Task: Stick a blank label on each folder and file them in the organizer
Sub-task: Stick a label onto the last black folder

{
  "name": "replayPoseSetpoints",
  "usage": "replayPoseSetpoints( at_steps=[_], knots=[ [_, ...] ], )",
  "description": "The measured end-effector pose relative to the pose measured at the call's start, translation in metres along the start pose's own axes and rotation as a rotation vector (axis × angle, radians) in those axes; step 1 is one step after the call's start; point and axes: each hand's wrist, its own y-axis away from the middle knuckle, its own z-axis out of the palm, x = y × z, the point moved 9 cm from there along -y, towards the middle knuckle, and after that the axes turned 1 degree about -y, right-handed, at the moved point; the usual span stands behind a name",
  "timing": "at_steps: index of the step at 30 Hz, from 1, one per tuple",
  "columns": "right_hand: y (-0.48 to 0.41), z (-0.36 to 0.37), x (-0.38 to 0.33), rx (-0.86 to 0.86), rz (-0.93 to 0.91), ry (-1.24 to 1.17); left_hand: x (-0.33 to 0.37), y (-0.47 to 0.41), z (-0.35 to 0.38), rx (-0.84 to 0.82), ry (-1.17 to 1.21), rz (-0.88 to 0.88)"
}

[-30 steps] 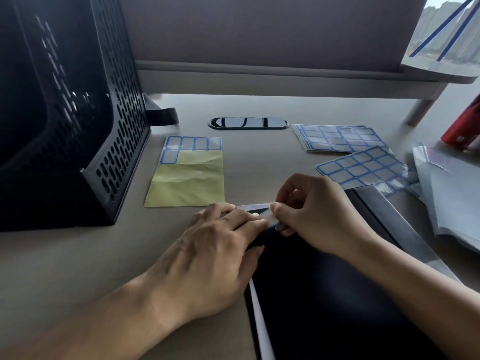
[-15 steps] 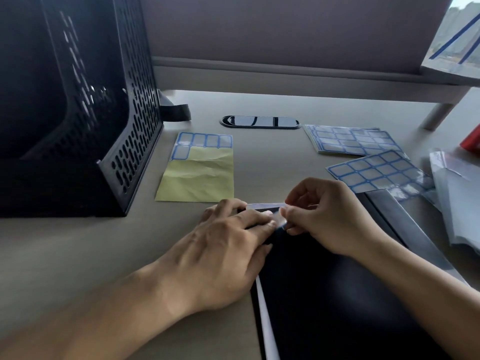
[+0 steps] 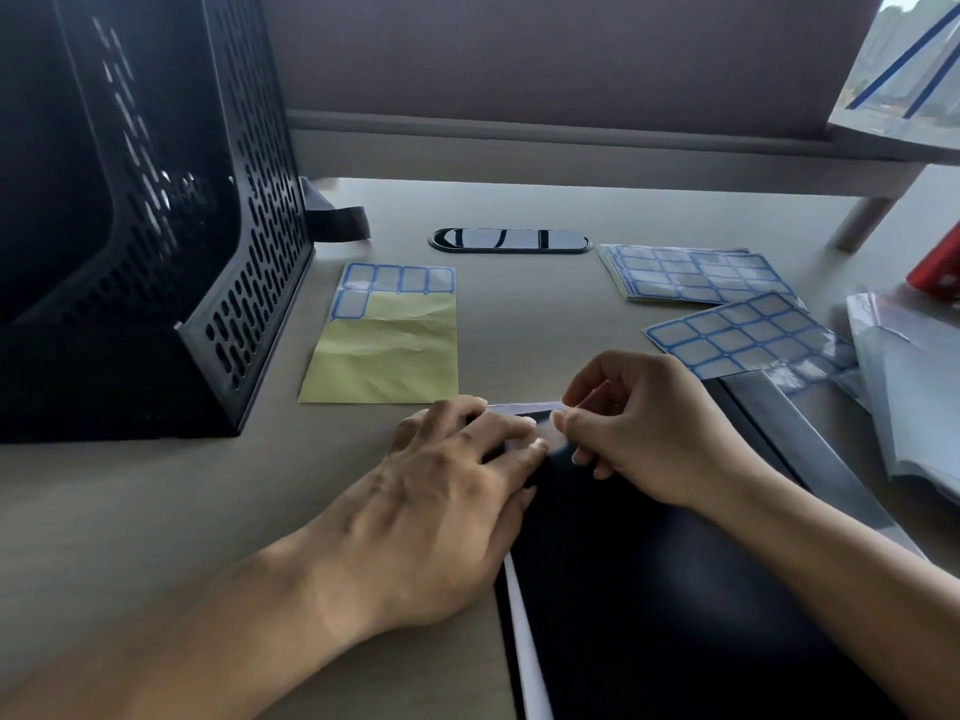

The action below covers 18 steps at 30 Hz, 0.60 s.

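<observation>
Centrally, L hand [image 3: 441,506] lies flat, fingers straight, pressing black folder [image 3: 675,589] corner on table [image 3: 156,511]; R hand [image 3: 639,433] grip pinches edge of blank label [image 3: 524,407].

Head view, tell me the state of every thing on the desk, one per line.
Black plastic folder: lying flat.
White blank label: at folder's far corner.
Left hand: fingers flat, pressing label.
Right hand: pinching label's end.
Black perforated organizer: upright.
Yellow backing sheet: five labels left.

Place: an office workstation.
Desk: pale wood-grain desktop [image 3: 156,501] with a black oval cable port [image 3: 509,240].
Divider: grey-brown fabric partition panel [image 3: 519,59] behind it.
Supplies: black perforated metal file organizer [image 3: 249,241]; stack of blue-bordered white label sheets [image 3: 691,275].
</observation>
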Motion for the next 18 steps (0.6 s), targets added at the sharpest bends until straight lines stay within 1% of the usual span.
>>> replayPoseSetpoints(
  at_steps=[4,8,13,18],
  knots=[
    [0.0003,-0.0001,0.0003,-0.010,0.006,0.016,-0.0054,0.0013,0.0021,-0.006,-0.016,-0.040],
    [-0.0001,0.0006,0.0016,-0.033,0.025,0.013,-0.0046,0.0018,0.0000,0.014,-0.013,-0.038],
    [-0.0015,-0.0014,0.0021,-0.035,0.036,-0.053,-0.0012,-0.0001,0.0005,0.000,-0.022,-0.003],
    [-0.0021,-0.0006,0.0049,-0.039,0.065,-0.097,0.0003,-0.0006,-0.0013,0.005,0.007,-0.008]
  ],
)
